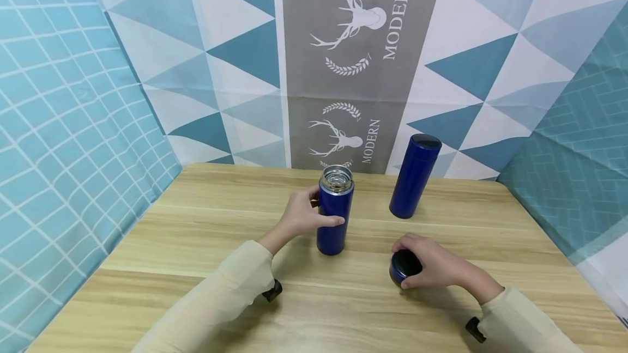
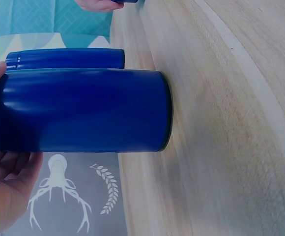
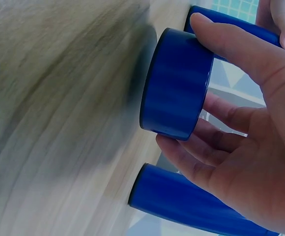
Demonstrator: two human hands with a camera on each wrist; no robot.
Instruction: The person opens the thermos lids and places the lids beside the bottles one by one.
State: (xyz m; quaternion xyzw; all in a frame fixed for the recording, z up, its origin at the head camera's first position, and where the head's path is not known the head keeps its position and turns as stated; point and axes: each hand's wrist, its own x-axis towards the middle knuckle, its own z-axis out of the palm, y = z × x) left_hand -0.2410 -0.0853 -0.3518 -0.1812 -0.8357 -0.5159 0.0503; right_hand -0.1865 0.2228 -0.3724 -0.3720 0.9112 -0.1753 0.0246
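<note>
In the head view, my left hand [image 1: 303, 214] grips a blue thermos bottle [image 1: 333, 222] around its upper body, thumb across the front. The bottle stands upright, its lid off and the steel mouth [image 1: 337, 176] showing. Its smooth blue side [image 2: 83, 110] fills much of the left wrist view. To the right, my right hand [image 1: 434, 262] holds a short blue lid [image 1: 403, 267] with a dark top, thumb on one side and fingers on the other. From the right wrist, the lid [image 3: 177, 83] appears close over the wooden table, its shadow beside it.
A second blue thermos [image 1: 414, 178], with its lid on, stands behind the lid, toward the back right of the wooden table [image 1: 206, 222]. Patterned cloth [image 1: 245, 70] hangs along the table's back edge, and tiled-print cloth [image 1: 59, 97] runs down the left side.
</note>
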